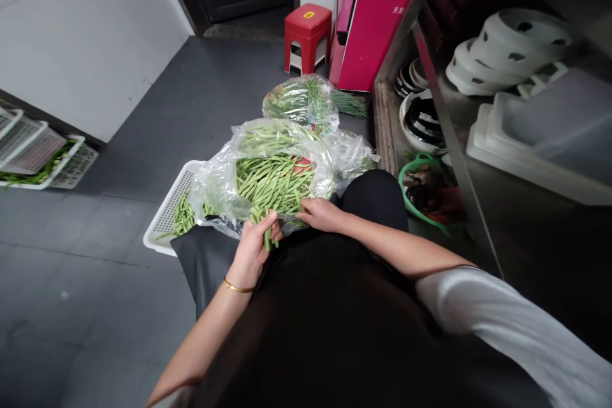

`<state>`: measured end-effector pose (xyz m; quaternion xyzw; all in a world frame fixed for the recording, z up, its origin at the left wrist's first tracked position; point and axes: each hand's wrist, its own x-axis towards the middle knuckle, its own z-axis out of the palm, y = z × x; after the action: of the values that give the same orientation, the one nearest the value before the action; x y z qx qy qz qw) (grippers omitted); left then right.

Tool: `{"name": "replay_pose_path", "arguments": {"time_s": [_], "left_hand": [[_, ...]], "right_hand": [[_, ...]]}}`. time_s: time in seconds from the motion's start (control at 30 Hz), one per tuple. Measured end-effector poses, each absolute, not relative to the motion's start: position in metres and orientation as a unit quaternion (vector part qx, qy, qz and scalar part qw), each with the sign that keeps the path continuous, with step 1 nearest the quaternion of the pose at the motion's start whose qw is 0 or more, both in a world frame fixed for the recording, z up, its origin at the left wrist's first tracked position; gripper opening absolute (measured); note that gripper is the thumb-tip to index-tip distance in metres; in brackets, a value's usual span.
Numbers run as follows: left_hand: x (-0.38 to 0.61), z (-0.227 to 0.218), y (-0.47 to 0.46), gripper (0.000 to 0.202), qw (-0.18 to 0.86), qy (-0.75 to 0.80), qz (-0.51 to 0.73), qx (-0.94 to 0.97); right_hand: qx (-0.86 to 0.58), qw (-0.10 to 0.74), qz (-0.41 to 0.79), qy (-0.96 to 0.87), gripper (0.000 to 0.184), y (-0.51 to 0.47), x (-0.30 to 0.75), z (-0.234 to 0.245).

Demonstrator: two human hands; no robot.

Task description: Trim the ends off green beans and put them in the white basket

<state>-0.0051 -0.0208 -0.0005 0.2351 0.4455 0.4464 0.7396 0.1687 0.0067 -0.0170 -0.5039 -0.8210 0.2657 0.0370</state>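
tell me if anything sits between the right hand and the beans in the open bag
Nothing visible does. The right hand rests at the open mouth of the clear plastic bag, fingertips already against the green beans. The left hand grips a small bunch beside it.

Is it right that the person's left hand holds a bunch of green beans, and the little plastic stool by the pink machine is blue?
Not quite. The head view shows the little plastic stool is red, not blue. The rest holds: the left hand grips a bunch of green beans, and the stool stands by the pink machine.
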Motion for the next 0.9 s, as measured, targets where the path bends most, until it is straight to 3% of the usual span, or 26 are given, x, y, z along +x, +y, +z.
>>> {"name": "replay_pose_path", "arguments": {"time_s": [0.2,0.37,0.53,0.77,0.9], "left_hand": [[-0.006,-0.013,-0.021,0.023,0.677,0.504,0.428,0.323],[-0.010,-0.017,-0.021,0.019,0.732,0.469,0.351,0.347],[-0.006,-0.017,-0.022,0.019,0.733,0.490,0.328,0.338],[0.004,-0.017,-0.021,0.022,0.700,0.527,0.394,0.277],[-0.005,-0.024,-0.011,0.020,0.799,0.437,0.385,0.150]], "right_hand": [[-0.381,0.049,0.346,-0.856,0.021,-0.006,0.155,0.001],[-0.422,0.124,0.234,-0.867,0.028,0.007,0.180,0.024],[-0.340,0.064,0.169,-0.923,0.025,0.010,0.180,0.023],[-0.496,0.107,0.140,-0.850,0.026,0.004,0.156,-0.007],[-0.428,-0.049,0.286,-0.856,0.037,0.036,0.167,-0.001]]}}
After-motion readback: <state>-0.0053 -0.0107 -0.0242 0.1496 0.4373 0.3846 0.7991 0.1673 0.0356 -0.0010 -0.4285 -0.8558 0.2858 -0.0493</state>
